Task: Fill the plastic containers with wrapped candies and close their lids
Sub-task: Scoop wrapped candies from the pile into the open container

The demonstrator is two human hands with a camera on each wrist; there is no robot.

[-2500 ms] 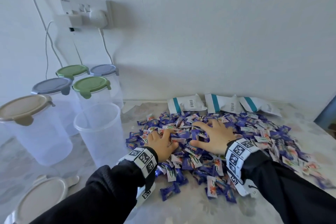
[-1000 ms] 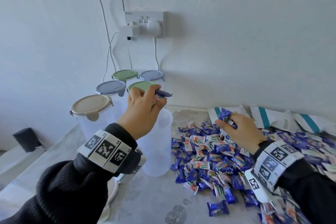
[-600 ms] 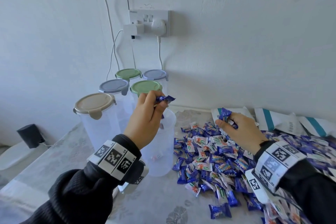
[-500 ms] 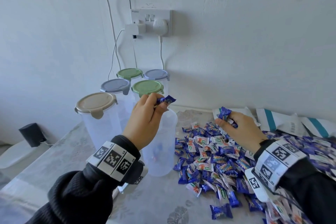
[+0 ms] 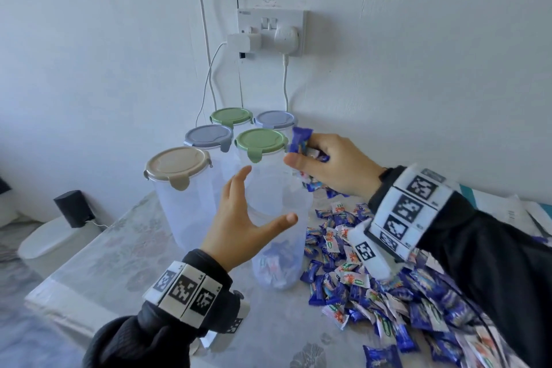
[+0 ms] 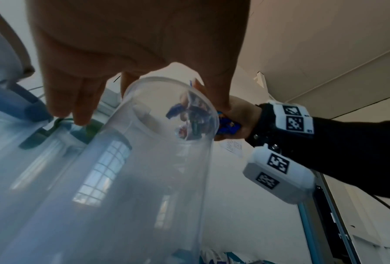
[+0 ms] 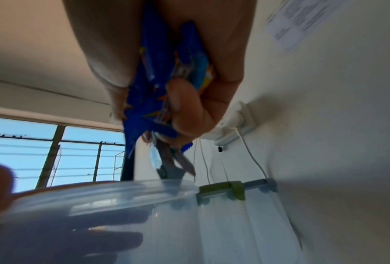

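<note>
An open clear container stands on the table with a few candies at its bottom. My left hand is spread open around its near side and holds nothing; its fingers show through the wall. My right hand grips a bunch of blue wrapped candies just above the right side of the container's mouth. In the right wrist view the candies stick out between my thumb and fingers. The candy pile lies to the right of the container.
Several lidded containers stand behind: beige lid, grey lid, green lid. A wall socket with plugs and cables hangs above them. Candy bags lie at far right. The table's left edge drops to a lower surface.
My left hand has let its candies go, opened and dropped to the container's side. My right hand has lifted its candies from the pile to the container's mouth.
</note>
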